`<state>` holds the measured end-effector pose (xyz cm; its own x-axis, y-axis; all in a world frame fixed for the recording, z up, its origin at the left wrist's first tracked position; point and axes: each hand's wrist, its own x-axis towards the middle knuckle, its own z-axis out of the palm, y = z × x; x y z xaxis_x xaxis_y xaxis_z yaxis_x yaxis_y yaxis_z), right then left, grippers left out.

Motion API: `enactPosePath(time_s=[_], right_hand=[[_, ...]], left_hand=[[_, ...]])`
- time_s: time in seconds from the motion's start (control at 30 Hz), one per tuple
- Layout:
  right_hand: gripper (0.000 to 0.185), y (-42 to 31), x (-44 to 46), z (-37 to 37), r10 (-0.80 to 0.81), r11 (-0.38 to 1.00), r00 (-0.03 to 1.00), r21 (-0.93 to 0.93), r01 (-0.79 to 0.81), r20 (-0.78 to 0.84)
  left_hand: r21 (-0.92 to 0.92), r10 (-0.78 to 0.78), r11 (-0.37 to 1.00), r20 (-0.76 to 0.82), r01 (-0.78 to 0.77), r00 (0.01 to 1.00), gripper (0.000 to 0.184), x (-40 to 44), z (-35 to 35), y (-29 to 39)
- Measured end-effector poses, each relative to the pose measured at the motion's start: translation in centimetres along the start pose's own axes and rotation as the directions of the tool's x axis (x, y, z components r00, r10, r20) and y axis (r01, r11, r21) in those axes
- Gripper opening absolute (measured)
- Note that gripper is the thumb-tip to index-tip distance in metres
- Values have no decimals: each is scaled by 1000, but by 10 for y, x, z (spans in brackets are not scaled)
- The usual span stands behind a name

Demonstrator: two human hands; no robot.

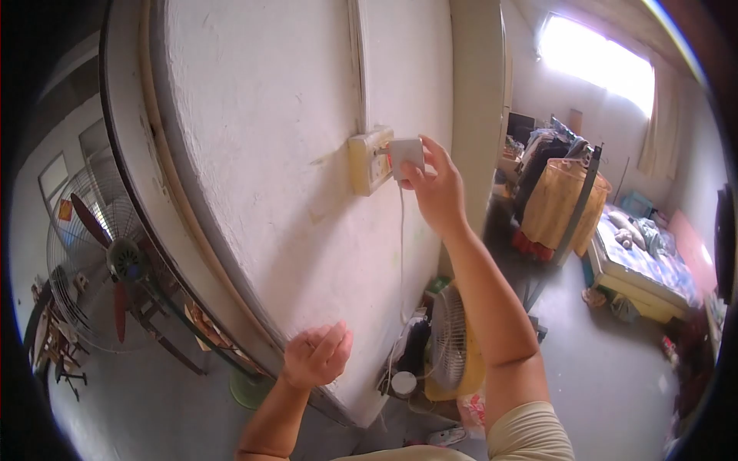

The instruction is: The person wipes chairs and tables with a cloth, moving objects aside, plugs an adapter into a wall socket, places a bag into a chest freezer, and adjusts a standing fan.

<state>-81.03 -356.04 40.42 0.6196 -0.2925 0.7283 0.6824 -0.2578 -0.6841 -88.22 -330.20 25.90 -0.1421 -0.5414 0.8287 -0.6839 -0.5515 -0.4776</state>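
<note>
My right hand (pixel 437 184) grips a white plug adapter (pixel 407 157) between thumb and fingers. The adapter is at the front of a yellowed wall socket box (pixel 370 163); whether its pins are inside cannot be made out. From the adapter a white cable (pixel 402 253) hangs down along the wall. My left hand (pixel 318 354) is raised low in front of the wall, its fingers curled in, with nothing visible in it.
A large standing fan (pixel 127 260) is left of the wall edge. Below the socket are a yellow fan (pixel 455 342) and a white round container (pixel 403 383). A clothes rack (pixel 580 203) and a bed (pixel 642 269) stand at the right.
</note>
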Motion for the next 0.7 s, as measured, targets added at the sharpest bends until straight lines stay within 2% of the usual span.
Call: enactPosePath(time_s=[0.07,0.17,0.27,0.37,0.47,0.57,0.7], right_hand=[[54,5,-2,6,-92,995,994,-44,89,-53],[56,12,-6,11,-270,933,959,-271,238,-86],[54,-4,-15,14,-331,866,940,-425,266,-87],[53,1,-10,18,-323,870,939,-428,246,-116],[51,10,-7,18,-280,922,958,-294,251,-61],[53,1,-6,19,-345,845,938,-428,320,20],[58,7,-9,30,-494,710,869,-582,397,-10]], left_hand=[[6,1,1000,-7,-1,1000,10,0,0,0],[15,10,1000,-16,-9,1000,10,2,1,1],[0,13,1000,-22,-13,1000,12,5,0,2],[-17,5,1000,-24,-5,1000,13,1,0,1],[-18,7,1000,-45,-8,999,13,-3,2,0],[-40,1,999,-65,-3,998,14,0,0,1],[-142,-19,990,-126,1,992,16,0,2,2]])
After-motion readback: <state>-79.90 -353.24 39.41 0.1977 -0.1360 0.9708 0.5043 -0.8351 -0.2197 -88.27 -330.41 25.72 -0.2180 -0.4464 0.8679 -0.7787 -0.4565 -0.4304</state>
